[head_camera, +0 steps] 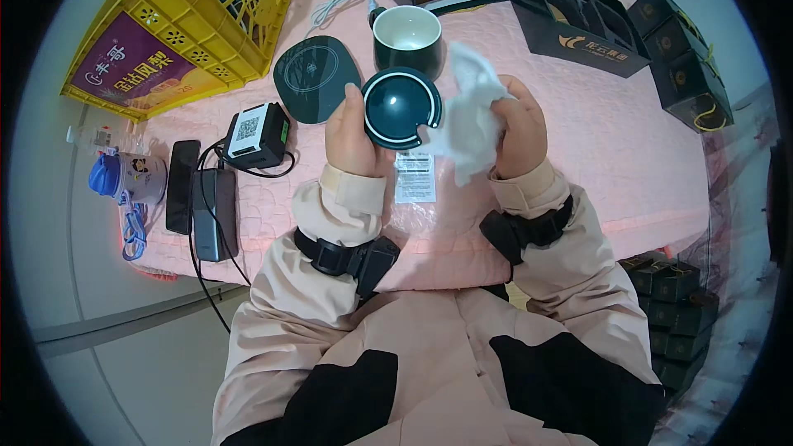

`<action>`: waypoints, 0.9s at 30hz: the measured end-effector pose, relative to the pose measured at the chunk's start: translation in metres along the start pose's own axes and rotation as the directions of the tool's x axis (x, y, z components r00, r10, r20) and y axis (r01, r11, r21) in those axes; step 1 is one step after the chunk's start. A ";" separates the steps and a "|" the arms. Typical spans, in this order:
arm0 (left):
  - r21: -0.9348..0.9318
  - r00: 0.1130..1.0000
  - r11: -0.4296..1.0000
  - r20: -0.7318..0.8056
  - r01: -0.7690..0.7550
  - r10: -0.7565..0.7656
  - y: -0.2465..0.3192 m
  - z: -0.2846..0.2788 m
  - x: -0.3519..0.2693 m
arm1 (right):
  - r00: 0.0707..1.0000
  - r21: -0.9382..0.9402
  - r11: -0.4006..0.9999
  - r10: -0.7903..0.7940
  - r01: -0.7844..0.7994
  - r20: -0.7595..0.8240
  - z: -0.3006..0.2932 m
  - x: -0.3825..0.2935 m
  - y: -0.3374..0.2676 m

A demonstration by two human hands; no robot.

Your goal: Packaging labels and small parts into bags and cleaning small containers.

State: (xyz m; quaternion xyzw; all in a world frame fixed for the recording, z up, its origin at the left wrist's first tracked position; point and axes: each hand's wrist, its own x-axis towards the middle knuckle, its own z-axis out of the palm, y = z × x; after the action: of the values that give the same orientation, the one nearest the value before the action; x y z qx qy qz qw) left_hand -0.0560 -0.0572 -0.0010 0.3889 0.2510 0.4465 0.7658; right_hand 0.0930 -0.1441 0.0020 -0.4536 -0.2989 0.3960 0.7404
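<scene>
My left hand point(354, 130) grips a round dark green ceramic lid point(396, 106) by its left edge. The lid has a white ring and a small notch at its lower right. In my right hand point(522, 127) is a crumpled white cloth or tissue point(474, 114), blurred, its left end at the lid's notch. Just beyond the lid stands a dark green mug point(407, 37) with a white inside. A dark rounded-square warmer plate point(316, 78) lies left of the mug. Below the lid, a clear plastic bag with a printed slip point(415, 183) rests on the pink quilted cover point(576, 155).
A yellow plastic crate point(204, 25) stands at the far left. Nearer are a black boxed device point(257, 135), a power bank point(215, 217), a phone point(182, 179) and a blue-lidded cup point(139, 176). Dark gift boxes, one an open box point(579, 25), line the back right.
</scene>
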 end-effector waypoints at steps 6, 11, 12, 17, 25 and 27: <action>0.009 1.000 1.000 0.005 0.001 -0.001 0.003 0.001 -0.002 | 0.994 -0.133 0.989 -0.082 0.072 -0.071 0.006 -0.002 0.001; -0.036 0.998 0.997 -0.007 -0.061 0.061 0.002 0.006 -0.003 | 0.990 -0.144 0.981 -0.137 0.133 -0.020 0.005 -0.002 0.005; -0.049 0.998 0.997 0.024 -0.060 0.061 0.001 0.004 -0.002 | 0.990 -0.144 0.981 -0.137 0.132 -0.020 0.005 -0.002 0.004; -0.050 0.998 0.998 0.030 -0.045 0.046 0.001 0.004 -0.002 | 0.991 -0.156 0.980 -0.131 0.126 -0.021 0.014 -0.007 0.000; 0.498 0.978 0.843 0.151 -0.203 0.146 -0.015 0.000 -0.006 | 0.867 -0.710 0.504 -0.353 0.492 0.350 0.018 -0.010 0.005; 0.502 0.976 0.840 0.164 -0.208 0.143 -0.020 -0.002 -0.005 | 0.796 -0.754 0.290 -0.365 0.589 0.482 0.025 -0.014 0.008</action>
State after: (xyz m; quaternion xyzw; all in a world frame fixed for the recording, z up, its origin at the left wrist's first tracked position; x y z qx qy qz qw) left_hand -0.0503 -0.0669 -0.0179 0.6271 0.2782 0.4070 0.6030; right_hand 0.0634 -0.1429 0.0039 -0.6093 -0.6583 -0.0115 0.4418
